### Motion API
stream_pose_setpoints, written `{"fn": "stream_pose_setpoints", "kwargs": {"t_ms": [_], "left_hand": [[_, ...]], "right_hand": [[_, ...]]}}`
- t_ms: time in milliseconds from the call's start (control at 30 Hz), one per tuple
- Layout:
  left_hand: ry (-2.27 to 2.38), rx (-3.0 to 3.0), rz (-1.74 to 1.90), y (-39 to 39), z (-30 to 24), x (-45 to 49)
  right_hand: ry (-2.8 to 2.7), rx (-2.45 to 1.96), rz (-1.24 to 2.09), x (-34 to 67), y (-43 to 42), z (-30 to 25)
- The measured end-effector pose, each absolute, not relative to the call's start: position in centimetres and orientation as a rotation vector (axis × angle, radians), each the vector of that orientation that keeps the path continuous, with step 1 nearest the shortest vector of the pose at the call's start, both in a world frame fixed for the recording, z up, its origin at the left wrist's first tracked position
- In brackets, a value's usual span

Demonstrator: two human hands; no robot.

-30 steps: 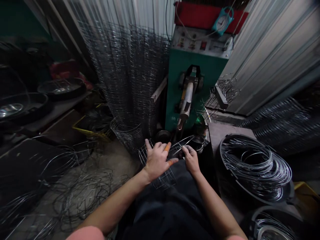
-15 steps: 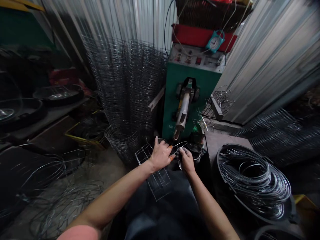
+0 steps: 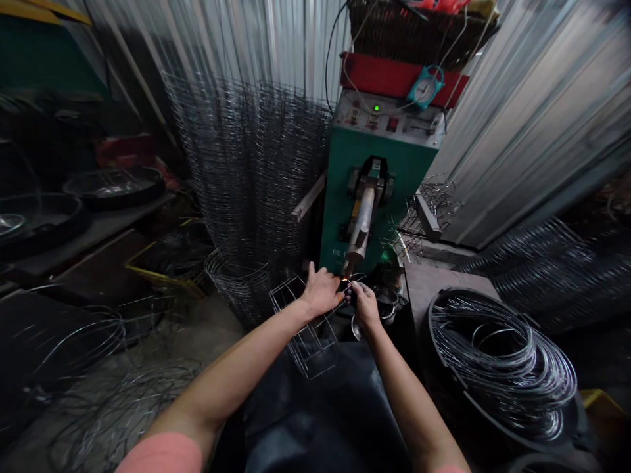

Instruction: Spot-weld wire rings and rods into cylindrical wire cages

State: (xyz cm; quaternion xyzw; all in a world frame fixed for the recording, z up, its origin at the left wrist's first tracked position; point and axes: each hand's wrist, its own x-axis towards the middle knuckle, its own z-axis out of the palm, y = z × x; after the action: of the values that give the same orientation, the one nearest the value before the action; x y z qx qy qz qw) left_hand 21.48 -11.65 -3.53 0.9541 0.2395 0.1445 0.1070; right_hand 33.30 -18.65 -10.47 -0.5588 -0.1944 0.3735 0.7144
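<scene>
While the left hand and right hand are working close together just below the electrode of the green spot welder, a small spark is glowing at the electrode's tip, and the fingers are hiding the exact joint. A wire cage is hanging under the hands in front of the spot welder, its lower end blending into the dark apron, and whether either hand is clamping it cannot be made out.

spot welder ahead | wire mesh stack left | wire cage before welder | wire coils in tub, right
</scene>
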Motion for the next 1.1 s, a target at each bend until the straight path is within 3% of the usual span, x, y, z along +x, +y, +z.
{"fn": "stream_pose_setpoints", "kwargs": {"t_ms": [367, 900, 1100], "left_hand": [[0.8, 2.923, 0.462, -12.0, -4.2, 21.6], [0.885, 2.849, 0.454, -11.1, -3.9, 22.0], [0.967, 2.453, 0.884, -13.7, -7.4, 13.1]], "right_hand": [[-1.009, -1.478, 1.066, 29.4, -29.1, -13.0], [-0.779, -1.47, 0.917, 27.4, -27.2, -14.1], [-0.616, -1.547, 0.792, 26.2, -27.7, -12.1]]}}
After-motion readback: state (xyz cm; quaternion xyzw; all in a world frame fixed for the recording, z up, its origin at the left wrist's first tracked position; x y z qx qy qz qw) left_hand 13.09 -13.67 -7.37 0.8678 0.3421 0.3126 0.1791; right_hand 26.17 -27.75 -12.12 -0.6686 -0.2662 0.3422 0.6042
